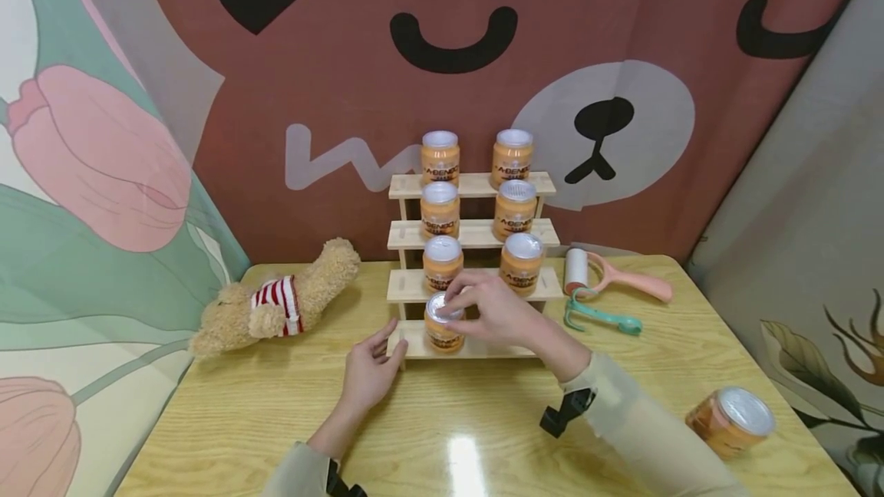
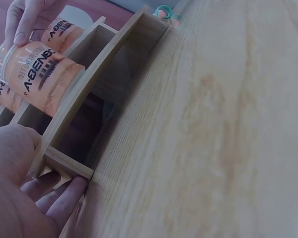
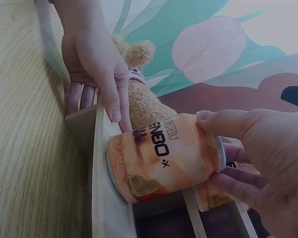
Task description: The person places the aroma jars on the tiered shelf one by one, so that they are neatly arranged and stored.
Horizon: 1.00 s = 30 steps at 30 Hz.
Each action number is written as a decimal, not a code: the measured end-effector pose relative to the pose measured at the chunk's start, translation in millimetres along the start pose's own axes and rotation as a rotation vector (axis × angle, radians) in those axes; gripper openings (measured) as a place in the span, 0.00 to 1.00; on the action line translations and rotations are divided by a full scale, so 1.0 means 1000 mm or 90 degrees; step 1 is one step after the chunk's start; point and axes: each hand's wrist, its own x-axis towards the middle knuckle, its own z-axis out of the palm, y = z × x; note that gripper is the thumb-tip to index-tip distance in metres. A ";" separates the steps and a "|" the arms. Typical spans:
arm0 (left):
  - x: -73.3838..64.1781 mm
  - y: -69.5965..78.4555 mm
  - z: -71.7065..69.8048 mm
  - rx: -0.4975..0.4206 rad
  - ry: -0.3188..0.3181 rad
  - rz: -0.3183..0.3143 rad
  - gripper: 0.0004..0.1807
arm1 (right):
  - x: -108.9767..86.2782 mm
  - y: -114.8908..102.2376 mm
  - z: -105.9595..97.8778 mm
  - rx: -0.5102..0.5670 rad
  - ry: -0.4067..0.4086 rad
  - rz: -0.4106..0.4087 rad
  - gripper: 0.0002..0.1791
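Note:
A four-tier wooden display rack point(image 1: 473, 281) stands on the table, bearing orange cans with silvery lids in two columns. On its lowest tier, at the left, sits an orange can point(image 1: 444, 338); my right hand point(image 1: 493, 309) grips it round the top rim. The right wrist view shows the thumb on one side of this can point(image 3: 164, 158) and fingers on the other. At the rack's lower left end, my left hand point(image 1: 371, 370) holds the end of the bottom tier. In the left wrist view its fingers curl against the end board point(image 2: 64, 161).
Another orange can point(image 1: 730, 422) stands at the table's front right. A plush toy point(image 1: 276, 305) in a striped top lies left of the rack. To the right lie a pink-handled lint roller point(image 1: 615, 276) and a teal tool point(image 1: 604, 317). Printed curtains hang behind.

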 end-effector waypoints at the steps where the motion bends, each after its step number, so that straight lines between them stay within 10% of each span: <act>1: 0.000 0.000 -0.001 0.002 0.000 0.001 0.27 | 0.000 0.000 0.000 0.002 -0.003 -0.001 0.07; 13: -0.001 -0.002 -0.001 0.011 0.015 0.009 0.27 | -0.002 0.004 -0.003 0.025 0.005 0.024 0.19; 30: -0.001 -0.002 0.003 0.014 0.010 0.014 0.27 | -0.083 0.024 -0.111 -0.099 0.173 0.080 0.21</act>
